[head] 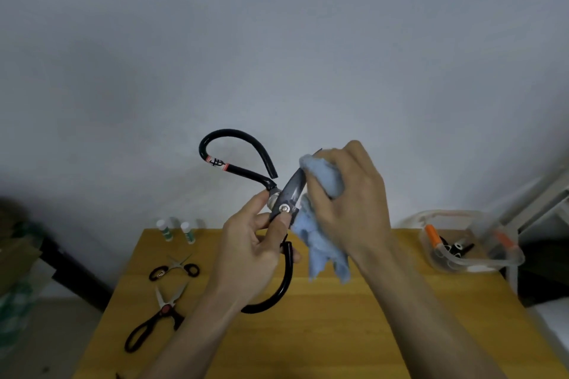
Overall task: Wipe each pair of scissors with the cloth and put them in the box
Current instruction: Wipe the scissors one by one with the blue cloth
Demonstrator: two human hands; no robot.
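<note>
Off the desk's (308, 332) left edge: dim clutter, too blurred to name.

Desk, far-left corner: two small white bottles with green labels (177, 231), upright, just beside each other. Nearer, along the left edge: a small pair of scissors (175, 268) with dark loop handles, points toward the far edge. Nearer again, a larger black-handled pair (154, 321), blades slightly parted, points also toward the far edge. Both lie flat and wait for wiping.

Centre, held up above the desk: large black-handled scissors (284, 201). Left hand (249, 251) grips them at the pivot, thumb and fingers curled round the joint and the lower handle. One handle loops up and left, the other curves down under the hand toward the desk. Long axis of the blades runs up and to the right, away from that grip.

Right hand (348, 200) is closed round a bunched light-blue cloth (323, 243), pressed on the blades just right of the pivot; cloth tail hangs down. Blade tip just shows past the cloth at upper right.

Judgement: wiping step in hand. The stroke turns on this axis, from pivot outward toward the tip, so the cloth hand travels up and right, away from the left grip.

Far-right corner: clear plastic box (505, 258), open, already holding scissors with orange and black handles. It lies nearer the right hand, well apart from the held pair.
</note>
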